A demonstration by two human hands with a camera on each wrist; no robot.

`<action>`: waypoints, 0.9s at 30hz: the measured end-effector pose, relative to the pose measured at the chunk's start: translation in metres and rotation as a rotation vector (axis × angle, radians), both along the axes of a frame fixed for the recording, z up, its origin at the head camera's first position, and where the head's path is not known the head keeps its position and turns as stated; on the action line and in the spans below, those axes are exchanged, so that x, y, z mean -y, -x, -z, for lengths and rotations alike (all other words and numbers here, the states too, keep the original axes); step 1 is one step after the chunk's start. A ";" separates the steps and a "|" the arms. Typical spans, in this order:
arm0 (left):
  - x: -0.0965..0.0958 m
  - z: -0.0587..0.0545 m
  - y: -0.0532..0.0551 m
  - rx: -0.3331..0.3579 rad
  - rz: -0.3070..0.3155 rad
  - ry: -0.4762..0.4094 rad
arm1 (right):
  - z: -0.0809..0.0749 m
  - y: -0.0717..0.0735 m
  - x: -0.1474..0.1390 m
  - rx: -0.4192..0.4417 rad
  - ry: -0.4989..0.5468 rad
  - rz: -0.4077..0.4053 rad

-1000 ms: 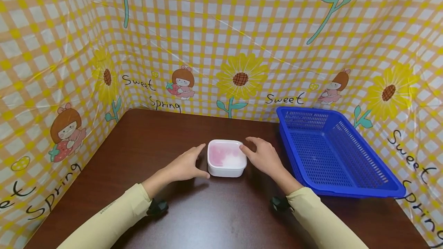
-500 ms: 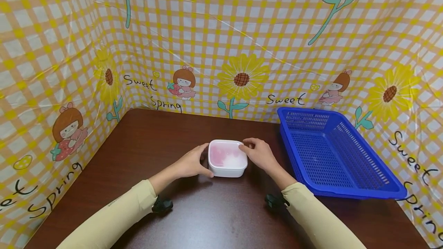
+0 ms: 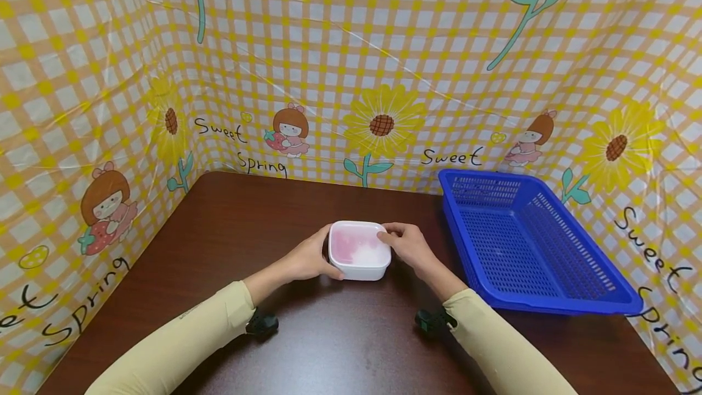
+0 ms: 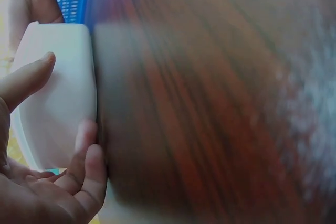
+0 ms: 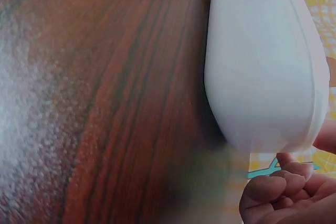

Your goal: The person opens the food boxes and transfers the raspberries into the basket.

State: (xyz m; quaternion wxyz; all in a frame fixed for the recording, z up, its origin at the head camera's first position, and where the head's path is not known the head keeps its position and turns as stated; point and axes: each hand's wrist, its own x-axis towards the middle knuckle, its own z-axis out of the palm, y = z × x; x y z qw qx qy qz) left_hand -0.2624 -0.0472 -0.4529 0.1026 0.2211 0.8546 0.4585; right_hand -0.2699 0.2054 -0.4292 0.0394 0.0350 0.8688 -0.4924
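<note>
While checked cloth [image 3: 329, 35] printed with sunflowers [image 3: 381, 125] walls three sides, a dark wood-grained table [image 3: 258, 212] lies below, its near part glossy with light; a blue slotted basket [image 3: 510, 249] stands at the right; a white box [image 3: 359, 252], pinkish on top, sits mid-table; the left hand [image 3: 307, 259] grips its left side, the right hand [image 3: 412, 250] pinches its far right corner.
</note>
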 end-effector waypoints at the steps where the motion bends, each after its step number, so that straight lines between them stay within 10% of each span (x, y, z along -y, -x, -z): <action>1: -0.001 0.000 -0.001 0.001 -0.012 0.003 | 0.001 0.000 0.000 0.008 0.017 0.006; 27: -0.009 0.007 -0.003 0.142 -0.037 -0.125 | 0.003 -0.003 0.007 -0.126 -0.011 0.003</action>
